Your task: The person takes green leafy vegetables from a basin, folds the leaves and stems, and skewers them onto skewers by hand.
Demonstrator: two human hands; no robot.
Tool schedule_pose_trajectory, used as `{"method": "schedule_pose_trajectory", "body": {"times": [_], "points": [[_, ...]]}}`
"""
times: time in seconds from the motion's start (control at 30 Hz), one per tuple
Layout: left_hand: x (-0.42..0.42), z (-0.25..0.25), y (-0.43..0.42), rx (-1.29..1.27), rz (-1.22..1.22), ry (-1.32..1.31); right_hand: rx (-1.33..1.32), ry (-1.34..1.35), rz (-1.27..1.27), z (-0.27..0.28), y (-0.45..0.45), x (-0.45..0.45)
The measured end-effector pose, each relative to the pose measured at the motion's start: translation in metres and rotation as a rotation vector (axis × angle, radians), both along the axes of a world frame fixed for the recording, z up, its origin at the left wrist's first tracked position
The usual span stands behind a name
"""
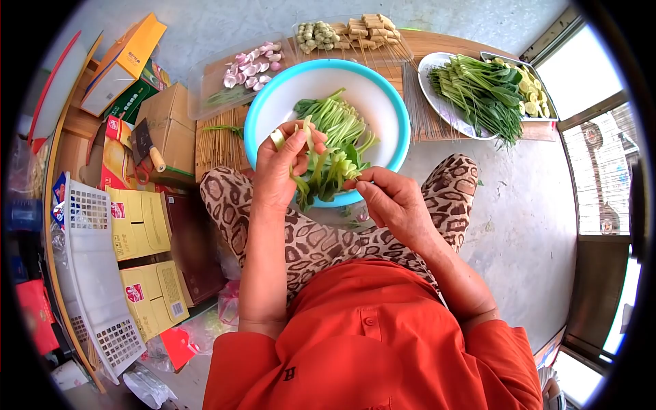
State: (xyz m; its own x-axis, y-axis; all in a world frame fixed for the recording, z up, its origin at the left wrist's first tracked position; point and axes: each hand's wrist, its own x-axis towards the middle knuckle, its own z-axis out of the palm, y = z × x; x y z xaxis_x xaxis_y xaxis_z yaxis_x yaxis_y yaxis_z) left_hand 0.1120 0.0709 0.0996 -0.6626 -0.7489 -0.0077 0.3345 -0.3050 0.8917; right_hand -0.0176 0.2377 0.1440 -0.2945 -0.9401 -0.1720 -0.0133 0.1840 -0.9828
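My left hand [281, 167] is closed round pale green stems, with a bunch of leafy greens [331, 167] hanging from it over the near rim of the basin. My right hand [395, 201] pinches at the right edge of that bunch with thumb and forefinger; its fingertips are partly hidden. A white basin with a turquoise rim [398, 102] sits between my knees. More leafy greens [335, 119] lie inside it, stems pointing away from me.
Behind the basin, a clear tray [205, 75] holds garlic or shallot pieces; skewered rolls [369, 31] lie nearby. Bamboo skewers [219, 140] flank the basin. A plate [437, 102] of greens stands right. Left are cardboard boxes [164, 123], a cleaver [142, 140] and a white basket [89, 266].
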Motion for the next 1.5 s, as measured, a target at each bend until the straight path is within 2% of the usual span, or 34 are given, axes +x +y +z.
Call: {"method": "schedule_pose_trajectory", "body": {"times": [0.37, 0.47, 0.53, 0.6, 0.67, 0.8, 0.93, 1.2, 1.5], "points": [[0.0, 0.0, 0.004, -0.065, -0.065, -0.04, -0.003, 0.02, -0.017, -0.002, -0.003, 0.0], [-0.003, 0.003, 0.007, -0.177, -0.05, -0.147, -0.018, -0.014, -0.03, -0.002, -0.006, -0.002], [-0.004, -0.004, 0.002, -0.377, 0.09, -0.195, -0.025, -0.064, -0.036, -0.003, -0.006, -0.006], [0.003, -0.006, -0.007, -0.306, 0.11, -0.208, -0.045, -0.108, -0.08, -0.009, -0.003, -0.012], [0.012, -0.008, -0.019, -0.097, 0.155, -0.137, -0.055, -0.097, -0.167, -0.011, 0.002, -0.019], [0.026, -0.018, -0.032, -0.018, 0.164, -0.059, -0.103, -0.046, -0.295, -0.013, 0.012, -0.038], [0.018, -0.014, -0.024, 0.076, 0.137, -0.021, -0.094, -0.116, -0.265, -0.012, 0.013, -0.032], [-0.006, -0.017, -0.008, 0.027, 0.144, 0.007, -0.03, -0.257, -0.018, -0.017, 0.006, 0.0], [-0.015, -0.014, 0.008, -0.234, 0.226, -0.127, 0.014, -0.216, -0.026, -0.013, 0.0, 0.007]]}}
